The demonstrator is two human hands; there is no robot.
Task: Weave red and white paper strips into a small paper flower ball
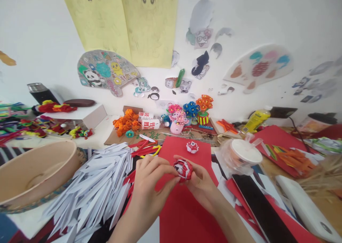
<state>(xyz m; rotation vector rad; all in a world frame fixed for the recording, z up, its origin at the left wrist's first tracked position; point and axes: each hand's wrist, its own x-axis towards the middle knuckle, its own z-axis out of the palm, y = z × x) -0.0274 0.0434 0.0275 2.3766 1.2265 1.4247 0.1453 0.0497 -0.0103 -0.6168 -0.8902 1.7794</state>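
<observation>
Two hands (148,181) (202,186) pinch a round rosette (183,169) facing up.

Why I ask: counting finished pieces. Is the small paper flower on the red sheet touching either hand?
No; the small paper flower lies apart from the left hand and right hand.

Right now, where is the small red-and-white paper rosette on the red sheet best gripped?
Probably pinch the small rosette across its outer rim, from above: it lies flat and alone on the red sheet, sides free. The left hand and right hand hold the larger rosette.
</observation>
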